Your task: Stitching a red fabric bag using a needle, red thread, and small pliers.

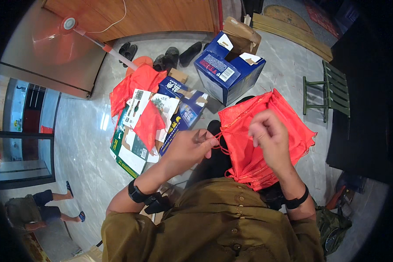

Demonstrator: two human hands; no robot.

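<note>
Several red cords [223, 149] sit pinched by the left hand [185, 150], at nine o'clock of the red cloth [245, 153]; above it, the right hand [271, 137] curls, grip unclear.

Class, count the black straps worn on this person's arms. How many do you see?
2. One strap is around the arm behind the left hand; the other strap is behind the right hand. The sleeves could hide more.
</note>
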